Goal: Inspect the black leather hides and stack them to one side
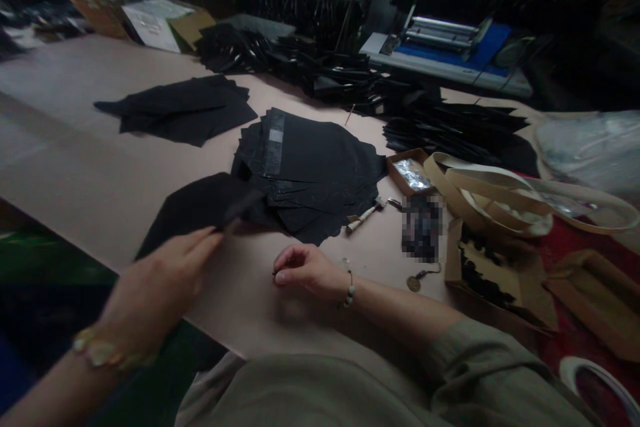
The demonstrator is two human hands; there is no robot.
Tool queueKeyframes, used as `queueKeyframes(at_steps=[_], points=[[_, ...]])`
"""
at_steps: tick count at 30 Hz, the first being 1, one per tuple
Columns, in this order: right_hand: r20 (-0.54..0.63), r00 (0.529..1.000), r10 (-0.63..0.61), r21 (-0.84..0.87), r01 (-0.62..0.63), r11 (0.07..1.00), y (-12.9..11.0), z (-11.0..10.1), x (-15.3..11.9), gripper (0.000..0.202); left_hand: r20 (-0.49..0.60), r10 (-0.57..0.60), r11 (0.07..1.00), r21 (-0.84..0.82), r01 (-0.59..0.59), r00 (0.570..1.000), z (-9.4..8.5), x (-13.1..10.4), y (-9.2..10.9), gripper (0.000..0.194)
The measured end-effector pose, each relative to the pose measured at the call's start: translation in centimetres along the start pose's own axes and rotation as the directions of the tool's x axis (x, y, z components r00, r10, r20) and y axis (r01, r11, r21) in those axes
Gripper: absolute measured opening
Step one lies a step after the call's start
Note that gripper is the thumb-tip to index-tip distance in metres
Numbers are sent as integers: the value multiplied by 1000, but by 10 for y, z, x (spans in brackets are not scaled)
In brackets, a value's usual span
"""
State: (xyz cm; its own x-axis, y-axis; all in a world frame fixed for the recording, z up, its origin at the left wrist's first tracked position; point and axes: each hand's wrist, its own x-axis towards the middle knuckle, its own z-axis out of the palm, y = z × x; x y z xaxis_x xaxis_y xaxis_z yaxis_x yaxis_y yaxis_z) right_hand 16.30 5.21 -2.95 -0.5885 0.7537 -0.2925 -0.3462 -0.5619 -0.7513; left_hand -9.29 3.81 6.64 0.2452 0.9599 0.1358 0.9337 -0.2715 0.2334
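Observation:
My left hand (pixel 160 287), smeared by motion, pinches the near edge of a black fabric piece (pixel 193 207) at the table's front edge. My right hand (pixel 307 272) hovers low over the tabletop with thumb and fingers pressed together. A tiny dark bit shows at its fingertips, too small to name. Just beyond both hands lies a fanned pile of black fabric pieces (pixel 320 153), with a strip of clear tape along its left side. Farther left is a second, smaller pile of black pieces (pixel 185 110).
To the right stand an open cardboard box of small black parts (pixel 500 280), coiled beige straps (pixel 490 200) and a small box with shiny contents (pixel 413 173). Long stacks of black pieces (pixel 320 73) line the back. A blue and silver machine (pixel 445 40) sits behind them.

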Motion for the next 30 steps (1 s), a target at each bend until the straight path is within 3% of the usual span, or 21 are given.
queueKeyframes(at_steps=[2,5,7,9,15,17,20,25,30], points=[[-18,1000,-23,-34,22,999,-4,0,-1,36,85,14,993,-121,-4,996,36,0,24,41],[-58,994,-91,-73,87,994,-7,-2,0,33,132,-177,871,-440,218,975,68,-4,50,53],[-87,985,-149,-109,140,984,-6,-3,2,31,178,-286,669,-666,329,942,80,-6,61,63],[-107,976,-190,-143,174,974,-4,-4,3,31,257,-314,473,-792,385,914,86,-7,67,60],[-133,950,-282,-302,232,924,-1,-5,4,30,421,-304,157,-863,481,854,100,-14,72,57],[-130,945,-301,-361,238,902,-2,-5,3,29,448,-330,133,-850,510,831,104,-16,70,58],[-125,942,-312,-431,231,872,-4,-4,2,29,439,-398,187,-821,539,806,106,-15,67,58],[-126,931,-344,-513,235,826,-6,-4,2,26,445,-363,195,-823,534,818,102,-12,68,56],[-84,909,-409,-586,287,758,-5,-4,1,14,477,-310,122,-838,532,823,98,-10,71,52]])
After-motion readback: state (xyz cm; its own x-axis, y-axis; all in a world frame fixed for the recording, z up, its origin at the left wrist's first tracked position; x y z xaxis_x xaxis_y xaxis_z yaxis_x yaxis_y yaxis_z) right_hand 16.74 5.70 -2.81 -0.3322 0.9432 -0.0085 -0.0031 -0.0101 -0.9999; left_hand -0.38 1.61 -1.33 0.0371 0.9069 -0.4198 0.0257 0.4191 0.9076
